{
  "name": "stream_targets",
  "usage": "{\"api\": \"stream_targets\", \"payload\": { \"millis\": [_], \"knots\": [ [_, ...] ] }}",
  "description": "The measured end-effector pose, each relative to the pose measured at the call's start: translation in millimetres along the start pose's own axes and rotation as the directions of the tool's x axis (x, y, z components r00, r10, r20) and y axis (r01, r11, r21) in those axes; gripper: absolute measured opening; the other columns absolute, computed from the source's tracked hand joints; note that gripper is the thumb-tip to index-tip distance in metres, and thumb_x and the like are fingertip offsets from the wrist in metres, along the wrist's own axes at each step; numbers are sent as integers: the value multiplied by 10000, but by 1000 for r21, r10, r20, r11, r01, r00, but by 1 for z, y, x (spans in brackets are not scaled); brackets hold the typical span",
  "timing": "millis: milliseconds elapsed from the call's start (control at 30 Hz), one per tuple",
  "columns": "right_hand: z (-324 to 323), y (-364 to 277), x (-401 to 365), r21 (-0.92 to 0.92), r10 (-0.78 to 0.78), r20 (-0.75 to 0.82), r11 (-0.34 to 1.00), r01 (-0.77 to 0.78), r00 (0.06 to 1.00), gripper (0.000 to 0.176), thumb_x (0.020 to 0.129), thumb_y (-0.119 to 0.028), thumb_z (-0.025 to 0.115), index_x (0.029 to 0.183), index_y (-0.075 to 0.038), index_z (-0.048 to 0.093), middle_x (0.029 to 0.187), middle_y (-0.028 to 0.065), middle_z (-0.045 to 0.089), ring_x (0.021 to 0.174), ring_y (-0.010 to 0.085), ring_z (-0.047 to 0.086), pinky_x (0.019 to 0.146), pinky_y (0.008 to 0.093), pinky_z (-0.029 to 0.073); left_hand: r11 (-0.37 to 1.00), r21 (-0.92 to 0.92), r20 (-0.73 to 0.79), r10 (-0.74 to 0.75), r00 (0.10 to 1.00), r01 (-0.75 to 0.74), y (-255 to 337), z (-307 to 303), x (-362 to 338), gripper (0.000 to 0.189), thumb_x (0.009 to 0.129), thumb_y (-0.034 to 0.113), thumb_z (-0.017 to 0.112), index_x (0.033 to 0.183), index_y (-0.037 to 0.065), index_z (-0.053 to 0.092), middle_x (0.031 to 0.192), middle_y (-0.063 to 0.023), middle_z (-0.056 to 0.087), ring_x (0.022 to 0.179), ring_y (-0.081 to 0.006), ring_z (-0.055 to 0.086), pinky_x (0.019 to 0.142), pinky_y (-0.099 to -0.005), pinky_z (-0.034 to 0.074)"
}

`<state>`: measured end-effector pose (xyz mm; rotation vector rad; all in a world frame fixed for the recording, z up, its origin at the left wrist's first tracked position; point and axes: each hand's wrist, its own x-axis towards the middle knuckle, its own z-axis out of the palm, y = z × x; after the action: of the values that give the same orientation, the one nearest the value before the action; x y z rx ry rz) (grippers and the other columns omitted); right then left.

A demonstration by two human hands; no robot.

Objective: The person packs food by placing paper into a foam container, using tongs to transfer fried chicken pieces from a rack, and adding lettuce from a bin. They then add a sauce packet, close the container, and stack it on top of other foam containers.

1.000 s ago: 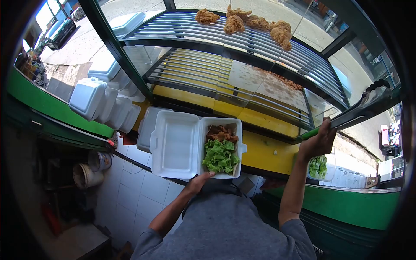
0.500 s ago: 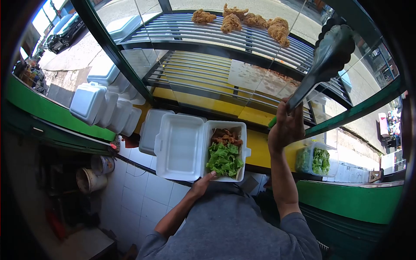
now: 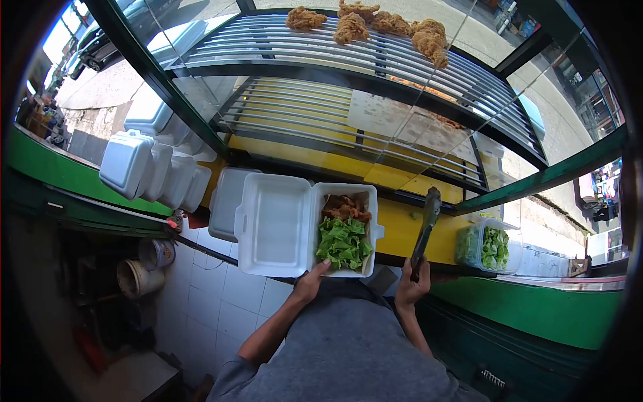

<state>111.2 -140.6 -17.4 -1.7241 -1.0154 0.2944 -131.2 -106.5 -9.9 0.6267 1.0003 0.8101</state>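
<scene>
My left hand [image 3: 311, 281] grips the near edge of an open white foam box [image 3: 276, 224], its thumb on the rim and its other fingers hidden underneath. The right half of the box holds green lettuce [image 3: 344, 242] with brown fried pieces [image 3: 346, 207] behind it. My right hand [image 3: 412, 287] is closed round the metal tongs [image 3: 426, 224], which point up and away over the yellow counter, to the right of the box and apart from it.
Fried chicken [image 3: 429, 41] lies on the upper rack [image 3: 268, 45] behind glass. A clear tub of lettuce [image 3: 494, 248] stands at the right. Stacked foam boxes [image 3: 127, 161] are at the left. A green frame post [image 3: 157, 77] rises beside the rack.
My right hand has come down and toward my body with the tongs, from in front of the rack to beside the box. The left hand keeps its hold; the view has shifted slightly.
</scene>
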Motion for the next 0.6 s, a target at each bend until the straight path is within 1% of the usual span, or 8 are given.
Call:
{"api": "stream_targets", "payload": {
  "millis": [100, 133, 200, 267, 367, 467, 533, 600],
  "knots": [
    [-16, 5, -17, -190, -21, 0, 982, 20, 1000, 283, 867, -79, 656, 1118, 43, 605, 841, 87, 599, 772, 166, 584, 691, 297, 470, 996, 60, -13, 67, 998, -66, 5, 5, -5, 402, 978, 284, 489, 1222, -32, 540, 1175, -80, 585, 1105, -147, 529, 982, -276, 391],
    [-18, 5, -14, -218, 30, 0, 976, -29, 1000, 290, 860, -91, 669, 1121, 23, 614, 871, 134, 629, 802, 227, 626, 732, 323, 484, 993, 67, -8, 99, 995, -98, -5, 0, -2, 401, 978, 284, 490, 1220, -32, 543, 1168, -77, 589, 1103, -146, 531, 982, -274, 390],
    [-15, 10, 7, -330, -40, 21, 943, 44, 999, 327, 849, -128, 684, 1138, 9, 618, 877, 149, 634, 811, 290, 633, 711, 361, 492, 994, 17, 19, 108, 994, -108, -18, -9, 6, 329, 964, 173, 497, 1208, -41, 553, 1164, -90, 600, 1099, -159, 545, 973, -283, 406],
    [-8, 3, 38, -462, -37, 98, 883, 78, 994, 375, 839, -175, 694, 1170, -14, 617, 892, 153, 639, 826, 325, 638, 693, 388, 500, 994, -92, 56, 69, 996, -64, -22, -18, 11, 258, 939, -49, 508, 1190, -58, 567, 1169, -120, 614, 1098, -188, 568, 956, -305, 437],
    [4, -26, 97, -593, 24, 231, 796, 121, 973, 445, 837, -288, 691, 1210, -57, 613, 906, 136, 644, 817, 319, 647, 679, 404, 512, 991, -35, 118, 134, 984, -131, -21, -18, 9, 265, 946, 6, 505, 1199, -50, 563, 1177, -111, 607, 1105, -180, 558, 968, -297, 424],
    [22, -31, 146, -601, -182, 332, 715, 357, 925, 474, 845, -380, 665, 1163, -31, 623, 915, 146, 648, 811, 323, 652, 699, 411, 515, 997, 74, 91, 29, 995, -36, -3, -8, 2, 382, 971, 260, 502, 1205, -36, 561, 1166, -69, 598, 1097, -144, 535, 985, -265, 389],
    [36, -30, 174, -599, -247, 404, 656, 459, 881, 492, 846, -411, 655, 1139, -17, 626, 926, 147, 651, 813, 327, 652, 728, 428, 510, 993, 78, 90, 78, 993, -85, -2, -7, -1, 378, 970, 254, 504, 1202, -39, 561, 1167, -73, 599, 1097, -147, 538, 988, -268, 389],
    [47, -33, 201, -686, -35, 553, 547, 479, 832, 480, 851, -410, 651, 1114, -9, 633, 969, 158, 646, 844, 331, 648, 780, 433, 497, 990, 80, 88, 111, 990, -118, -3, -8, -3, 374, 970, 246, 504, 1202, -43, 560, 1170, -77, 599, 1100, -151, 539, 992, -270, 388]
  ]
}}
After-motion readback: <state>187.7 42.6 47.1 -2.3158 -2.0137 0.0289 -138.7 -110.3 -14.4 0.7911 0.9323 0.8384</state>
